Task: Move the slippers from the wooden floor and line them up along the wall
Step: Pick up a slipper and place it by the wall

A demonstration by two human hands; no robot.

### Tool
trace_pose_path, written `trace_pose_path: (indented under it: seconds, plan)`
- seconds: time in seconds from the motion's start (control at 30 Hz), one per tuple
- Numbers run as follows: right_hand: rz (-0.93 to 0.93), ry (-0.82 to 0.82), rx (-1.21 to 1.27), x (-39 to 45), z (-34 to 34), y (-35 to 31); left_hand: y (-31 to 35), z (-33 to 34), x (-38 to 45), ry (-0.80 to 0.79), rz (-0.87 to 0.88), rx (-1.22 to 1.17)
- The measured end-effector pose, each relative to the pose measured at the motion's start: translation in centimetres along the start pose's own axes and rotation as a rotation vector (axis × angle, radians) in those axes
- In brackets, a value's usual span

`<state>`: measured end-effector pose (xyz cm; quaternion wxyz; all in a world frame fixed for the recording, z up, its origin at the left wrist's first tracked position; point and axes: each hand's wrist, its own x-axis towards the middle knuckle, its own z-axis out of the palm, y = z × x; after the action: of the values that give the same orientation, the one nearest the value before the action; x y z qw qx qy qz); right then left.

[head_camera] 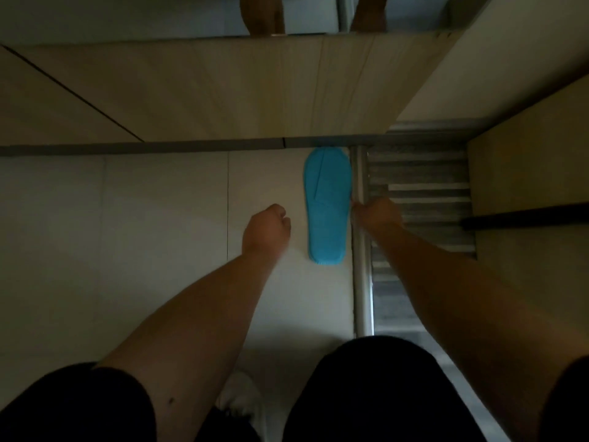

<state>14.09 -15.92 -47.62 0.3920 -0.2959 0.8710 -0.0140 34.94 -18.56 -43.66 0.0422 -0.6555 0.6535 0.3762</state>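
Note:
A single blue slipper lies flat on the pale floor, its toe touching the grey baseboard of the wall. My left hand hovers just left of the slipper, fingers curled into a loose fist, holding nothing. My right hand is at the slipper's right edge, over the metal threshold strip; its fingers are curled and whether they touch the slipper is unclear.
A metal threshold strip runs beside the slipper, with a grey striped mat to its right. A dark bar crosses the right side. My knees in black shorts fill the bottom. A mirror above the wall panel reflects arms.

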Motion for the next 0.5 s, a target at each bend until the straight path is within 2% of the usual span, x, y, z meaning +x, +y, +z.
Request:
trace_pose_path:
  seconds: [0.1, 0.2, 0.27, 0.5]
  plan:
    - [-0.100, -0.005, -0.191, -6.1, -2.2, 0.8, 0.6, -3.0, -4.3, -0.064, 0.088, 0.220]
    - [-0.312, 0.064, -0.422, -13.3, -5.6, 1.0, 2.7, -7.2, -9.2, -0.076, 0.230, 0.432]
    - [-0.417, 0.119, -0.485, -18.5, -8.5, 0.8, 4.6, -10.7, -12.6, -0.075, 0.344, 0.538]
    - [-0.455, 0.186, -0.524, -33.4, -16.8, -1.4, 11.4, -20.9, -22.6, -0.039, 0.604, 0.735]
